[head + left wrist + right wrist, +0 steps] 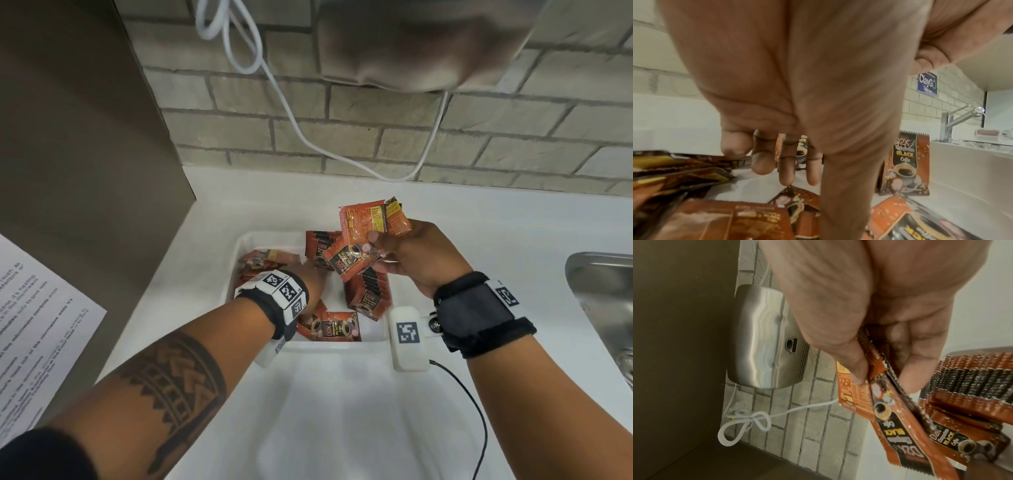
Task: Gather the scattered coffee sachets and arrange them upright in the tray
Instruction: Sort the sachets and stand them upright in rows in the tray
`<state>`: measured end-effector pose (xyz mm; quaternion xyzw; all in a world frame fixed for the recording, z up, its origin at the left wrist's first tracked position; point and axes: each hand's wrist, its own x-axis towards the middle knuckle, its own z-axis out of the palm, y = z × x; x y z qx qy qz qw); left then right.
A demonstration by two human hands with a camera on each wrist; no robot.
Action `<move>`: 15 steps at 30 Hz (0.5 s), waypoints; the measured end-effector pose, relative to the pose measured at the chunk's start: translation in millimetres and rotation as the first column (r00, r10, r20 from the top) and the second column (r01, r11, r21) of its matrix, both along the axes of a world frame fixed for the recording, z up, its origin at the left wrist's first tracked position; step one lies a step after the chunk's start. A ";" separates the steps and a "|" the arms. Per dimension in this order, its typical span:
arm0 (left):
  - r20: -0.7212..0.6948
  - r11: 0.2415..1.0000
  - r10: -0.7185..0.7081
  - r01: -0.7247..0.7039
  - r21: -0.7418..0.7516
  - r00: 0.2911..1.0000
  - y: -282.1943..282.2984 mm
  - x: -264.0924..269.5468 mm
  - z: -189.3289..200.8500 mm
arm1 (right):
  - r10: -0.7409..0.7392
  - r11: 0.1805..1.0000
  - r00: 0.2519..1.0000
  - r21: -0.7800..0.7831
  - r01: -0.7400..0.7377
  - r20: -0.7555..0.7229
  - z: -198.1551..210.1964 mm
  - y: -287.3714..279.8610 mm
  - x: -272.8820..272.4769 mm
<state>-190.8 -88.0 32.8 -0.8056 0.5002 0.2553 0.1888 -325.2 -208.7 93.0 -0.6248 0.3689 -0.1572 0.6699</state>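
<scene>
A white tray (247, 240) sits on the white counter and holds orange-brown coffee sachets. A row of sachets (368, 291) stands upright along its right side, also seen as the upright row (972, 369). Other sachets lie loose at the tray's left (263, 262) and front (337, 329). My right hand (376, 245) hovers over the tray and pinches several fanned sachets (363, 222) between thumb and fingers (857, 374). My left hand (317, 270) reaches down into the tray's middle. Its fingers (786, 170) point down with one sachet (778, 151) edge-on between them.
A steel sink (603, 291) lies right of the tray, its tap (957, 120) behind. A printed sheet (34, 325) hangs on the brown panel (68, 137) at the left. A steel wall unit (764, 337) and white cable (291, 113) are on the brick wall.
</scene>
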 end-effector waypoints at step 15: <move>-0.025 0.983 0.180 -0.181 -0.027 0.983 0.1 0.7 -18.8 | 0.014 1.000 1.000 0.024 -0.014 0.017 -0.4 -0.4 18.0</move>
